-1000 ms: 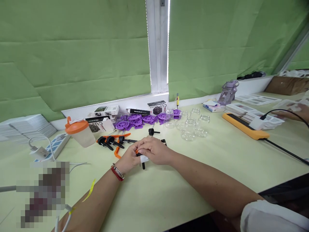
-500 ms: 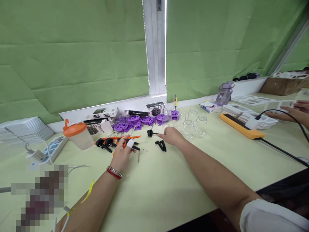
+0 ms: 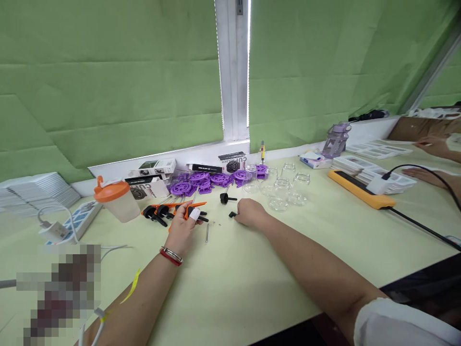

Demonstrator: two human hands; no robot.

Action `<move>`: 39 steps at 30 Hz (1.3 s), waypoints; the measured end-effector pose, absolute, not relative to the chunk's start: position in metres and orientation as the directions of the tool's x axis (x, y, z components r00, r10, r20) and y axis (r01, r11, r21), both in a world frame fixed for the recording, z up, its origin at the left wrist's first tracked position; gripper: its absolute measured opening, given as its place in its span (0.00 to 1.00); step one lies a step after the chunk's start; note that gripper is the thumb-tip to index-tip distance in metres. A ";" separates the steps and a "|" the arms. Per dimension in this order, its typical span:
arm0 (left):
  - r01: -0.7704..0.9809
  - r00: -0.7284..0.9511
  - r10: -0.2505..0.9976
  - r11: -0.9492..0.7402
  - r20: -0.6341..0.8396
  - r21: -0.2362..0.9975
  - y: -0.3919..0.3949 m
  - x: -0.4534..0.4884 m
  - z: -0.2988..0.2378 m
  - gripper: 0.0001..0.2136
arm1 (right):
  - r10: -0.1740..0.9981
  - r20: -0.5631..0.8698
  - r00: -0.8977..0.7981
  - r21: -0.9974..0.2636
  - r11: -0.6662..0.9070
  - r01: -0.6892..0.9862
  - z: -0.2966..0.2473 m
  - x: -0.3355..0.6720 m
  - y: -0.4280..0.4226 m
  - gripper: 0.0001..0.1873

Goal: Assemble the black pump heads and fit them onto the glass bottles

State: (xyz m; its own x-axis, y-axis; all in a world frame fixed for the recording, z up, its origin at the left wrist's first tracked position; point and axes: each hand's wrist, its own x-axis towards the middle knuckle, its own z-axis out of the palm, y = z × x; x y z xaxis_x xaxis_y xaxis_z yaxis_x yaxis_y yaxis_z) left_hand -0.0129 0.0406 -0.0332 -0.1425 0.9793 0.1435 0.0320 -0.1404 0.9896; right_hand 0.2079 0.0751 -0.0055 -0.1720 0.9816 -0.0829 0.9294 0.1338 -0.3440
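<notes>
My left hand (image 3: 183,227), with a white wrap on one finger, is closed around an orange and black plastic part (image 3: 190,212). Black round-headed parts with stems (image 3: 163,212) lie just left of its fingers. A thin metal rod (image 3: 207,233) and tiny metal pieces (image 3: 215,223) rest to its right. My right hand (image 3: 250,212) has its fingers closed on the small black plastic pieces on the table; only the end of one black piece (image 3: 232,215) shows. Beyond that hand lies a loose black round-headed part with a stem (image 3: 225,198).
Purple wheel-patterned parts (image 3: 200,180) and printed boxes (image 3: 147,187) line the back. Clear jars (image 3: 281,190) stand behind my right hand. An orange-lidded shaker (image 3: 118,202) is at left, an orange power strip (image 3: 356,190) at right. Another person's hands (image 3: 425,175) are at far right.
My right hand has let go of the black round-headed part and moved down and left a little, onto the small black pieces. My left hand has stayed put.
</notes>
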 end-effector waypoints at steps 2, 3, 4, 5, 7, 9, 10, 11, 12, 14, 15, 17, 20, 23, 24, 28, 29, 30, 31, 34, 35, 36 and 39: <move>0.035 -0.155 0.977 -0.142 0.146 0.989 0.041 -0.013 -0.034 0.24 | 0.979 -0.077 -0.189 -0.364 0.149 0.920 -0.005 0.209 0.075 0.03; 0.030 -0.162 0.976 -0.144 0.147 0.989 0.041 -0.013 -0.033 0.24 | 0.977 -0.070 -0.201 -0.377 0.161 0.912 -0.005 0.209 0.075 0.03; 0.022 -0.167 0.975 -0.143 0.144 0.990 0.041 -0.013 -0.033 0.24 | 0.975 -0.060 -0.214 -0.392 0.174 0.904 -0.004 0.209 0.075 0.03; 0.013 -0.171 0.976 -0.138 0.138 0.990 0.041 -0.012 -0.032 0.24 | 0.973 -0.051 -0.227 -0.404 0.188 0.895 -0.004 0.209 0.075 0.03; -0.009 -0.176 0.977 -0.125 0.122 0.992 0.040 -0.010 -0.029 0.25 | 0.965 -0.022 -0.262 -0.440 0.226 0.869 -0.004 0.208 0.074 0.04; -0.031 -0.177 0.978 -0.120 0.112 0.992 0.039 -0.008 -0.026 0.24 | 0.949 0.014 -0.314 -0.498 0.279 0.821 -0.005 0.206 0.073 0.05; -0.050 -0.176 0.978 -0.122 0.111 0.991 0.038 -0.007 -0.025 0.24 | 0.937 0.039 -0.346 -0.533 0.312 0.786 -0.006 0.205 0.072 0.05; -0.073 -0.173 0.979 -0.124 0.110 0.990 0.037 -0.007 -0.024 0.23 | 0.924 0.066 -0.376 -0.566 0.345 0.749 -0.008 0.203 0.071 0.05; -0.097 -0.172 0.979 -0.124 0.106 0.988 0.036 -0.006 -0.023 0.23 | 0.912 0.092 -0.400 -0.591 0.374 0.715 -0.009 0.202 0.069 0.05; -0.139 -0.174 0.980 -0.121 0.096 0.983 0.036 -0.005 -0.023 0.24 | 0.891 0.131 -0.434 -0.613 0.417 0.671 -0.010 0.197 0.065 0.04; -0.156 -0.176 0.980 -0.121 0.093 0.980 0.035 -0.004 -0.023 0.24 | 0.884 0.144 -0.445 -0.614 0.432 0.661 -0.011 0.195 0.063 0.04; -0.181 -0.174 0.981 -0.120 0.088 0.976 0.034 -0.002 -0.022 0.24 | 0.871 0.152 -0.466 -0.602 0.456 0.656 -0.011 0.190 0.059 0.04; -0.201 -0.152 0.985 -0.108 0.078 0.974 0.031 0.001 -0.020 0.23 | 0.866 0.145 -0.479 -0.568 0.469 0.676 -0.011 0.183 0.054 0.04; -0.195 -0.129 0.989 -0.093 0.068 0.976 0.029 0.005 -0.017 0.24 | 0.862 0.145 -0.486 -0.542 0.480 0.690 -0.011 0.180 0.053 0.05; -0.191 -0.122 0.990 -0.094 0.071 0.977 0.028 0.005 -0.017 0.23 | 0.859 0.151 -0.490 -0.537 0.487 0.688 -0.011 0.180 0.052 0.05; -0.174 -0.101 0.989 -0.125 0.108 0.977 0.028 0.004 -0.018 0.23 | 0.852 0.181 -0.491 -0.525 0.506 0.684 -0.013 0.178 0.052 0.06; -0.157 -0.092 0.989 -0.130 0.116 0.979 0.028 0.003 -0.018 0.23 | 0.850 0.185 -0.492 -0.525 0.509 0.682 -0.013 0.178 0.053 0.06; -0.134 -0.083 0.989 -0.131 0.121 0.982 0.028 0.003 -0.019 0.23 | 0.849 0.187 -0.494 -0.526 0.511 0.680 -0.014 0.178 0.053 0.06; -0.106 -0.075 0.990 -0.129 0.121 0.986 0.029 0.002 -0.019 0.24 | 0.848 0.189 -0.495 -0.531 0.512 0.676 -0.015 0.179 0.053 0.06; -0.053 -0.072 0.992 -0.104 0.100 0.993 0.030 0.000 -0.020 0.28 | 0.851 0.192 -0.490 -0.557 0.505 0.660 -0.017 0.180 0.055 0.06; -0.053 -0.074 0.993 -0.094 0.089 0.994 0.030 -0.001 -0.020 0.30 | 0.852 0.194 -0.486 -0.567 0.501 0.654 -0.018 0.181 0.055 0.06; -0.058 -0.075 0.994 -0.085 0.081 0.995 0.031 -0.001 -0.020 0.30 | 0.854 0.194 -0.483 -0.578 0.497 0.647 -0.018 0.181 0.055 0.06; -0.080 -0.075 0.995 -0.066 0.060 0.995 0.031 -0.002 -0.020 0.30 | 0.854 0.189 -0.485 -0.613 0.489 0.621 -0.019 0.181 0.055 0.06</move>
